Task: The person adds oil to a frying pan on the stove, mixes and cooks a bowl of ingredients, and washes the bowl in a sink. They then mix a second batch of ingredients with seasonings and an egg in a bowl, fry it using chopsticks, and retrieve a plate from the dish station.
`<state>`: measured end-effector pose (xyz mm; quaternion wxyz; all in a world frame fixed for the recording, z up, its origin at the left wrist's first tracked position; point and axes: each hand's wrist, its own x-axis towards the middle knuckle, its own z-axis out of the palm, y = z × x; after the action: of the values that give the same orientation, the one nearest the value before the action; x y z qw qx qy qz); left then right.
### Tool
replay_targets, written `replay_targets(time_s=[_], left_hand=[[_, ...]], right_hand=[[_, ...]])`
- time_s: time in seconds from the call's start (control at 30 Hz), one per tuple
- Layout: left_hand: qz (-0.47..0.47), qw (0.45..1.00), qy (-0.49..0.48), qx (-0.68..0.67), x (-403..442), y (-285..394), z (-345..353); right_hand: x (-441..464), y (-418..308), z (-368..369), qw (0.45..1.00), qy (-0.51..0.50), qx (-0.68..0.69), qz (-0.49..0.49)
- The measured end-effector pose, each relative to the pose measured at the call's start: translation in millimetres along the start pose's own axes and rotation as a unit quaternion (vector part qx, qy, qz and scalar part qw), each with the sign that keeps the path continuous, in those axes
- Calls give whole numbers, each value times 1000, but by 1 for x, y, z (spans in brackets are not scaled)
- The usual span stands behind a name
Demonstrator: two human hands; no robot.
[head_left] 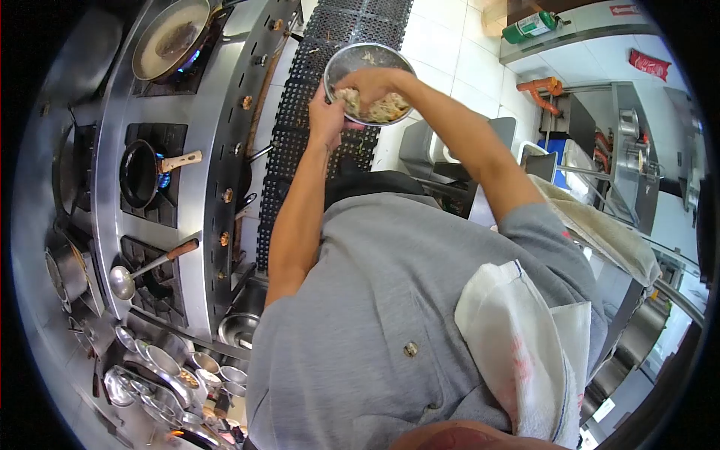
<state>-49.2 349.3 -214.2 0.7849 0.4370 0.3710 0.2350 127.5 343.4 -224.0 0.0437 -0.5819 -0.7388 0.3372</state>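
Food mixture (387,109) is found in a metal bowl (343,67), with your right hand (373,82) down in it. Your right fingers are partly hidden by the food, and whether they are apart or closed on a portion cannot be told. Your left hand (327,118) is clamped on the bowl at its 8 o'clock side, thumb along the wall and fingers beneath.

Relative to your right hand, the bulk of the food lies at 5 o'clock, touching the hand, with a smaller part at 8 o'clock. Scraps cling to the bowl wall at 12 o'clock, apart from the main mass. Your right forearm crosses the rim at 3 o'clock.

Progress, as judged: ingredients are in the bowl and hand-working is under way, seemingly partway. Pale, yellow and green patches remain uneven; blending these and gathering the scraps appear outstanding. Consistency beneath your hand cannot be verified.

Further out from the bowl, a black floor mat (291,154) lies below. Toward 9 o'clock, a large pan (161,41) with pale contents sits over a blue flame. Between 8 and 9 o'clock, a small frying pan (139,174) stands on a lit burner.
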Motion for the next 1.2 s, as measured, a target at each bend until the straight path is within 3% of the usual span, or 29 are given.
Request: replay_targets(time_s=[0.03,0.07,0.17,0.2,0.27,0.3,0.33,0.4,0.47,0.53,0.57,0.63,0.67,0.73,0.77,0.8,0.87,0.9,1.0,1.03,1.07,1.17,1.2], left_hand=[[5,999,5,-40,-2,-7,1],[0,999,4,-33,-1,-10,-1],[5,996,15,-86,-1,-4,-4],[6,996,16,-83,1,-1,-6],[38,998,19,-37,8,6,-8],[47,998,17,-29,5,10,-8],[44,999,18,-26,3,10,-10],[44,999,4,8,3,13,-11],[39,999,-10,12,3,13,-5],[42,999,-24,15,8,16,-6],[24,999,-26,15,7,15,-16],[17,1000,4,-2,6,9,-24],[14,1000,10,0,2,4,-23],[79,991,87,-68,0,7,-10],[117,985,92,-88,4,-4,-6],[113,984,95,-102,2,-6,1],[131,983,117,-61,-1,-10,14],[130,983,114,-59,-3,-11,18],[118,986,114,28,-9,-14,17],[113,987,110,3,-6,-16,16],[106,989,104,-24,-3,-18,15],[65,993,60,-72,0,-8,9],[64,994,46,-74,1,-5,9]], right_hand=[[2,-1,-11,995,-93,8,25],[1,-4,-19,996,-88,16,25],[-10,-23,-27,961,109,-211,138],[-12,-26,-21,962,112,-210,137],[-17,-25,-12,974,125,-189,26],[-23,-34,-41,991,29,-125,-39],[-19,-24,-41,991,30,-121,-39],[-9,2,-50,987,143,-38,63],[2,-24,-43,980,150,-32,130],[9,-41,-21,989,29,-56,130],[5,-36,-16,989,34,-50,132],[-11,-24,-7,957,-21,-244,-159],[-17,-23,-1,957,-22,-240,-164],[-23,-28,-5,965,186,-165,78],[-17,-39,-1,956,204,-99,189],[-6,-43,4,956,204,-100,184],[13,-42,28,856,366,184,315],[17,-43,27,825,410,254,295],[-2,-39,15,833,388,294,264],[0,-35,20,848,427,172,262],[-6,-32,17,851,424,169,259],[-28,-19,11,937,331,86,66],[-28,-19,8,938,330,84,67]])
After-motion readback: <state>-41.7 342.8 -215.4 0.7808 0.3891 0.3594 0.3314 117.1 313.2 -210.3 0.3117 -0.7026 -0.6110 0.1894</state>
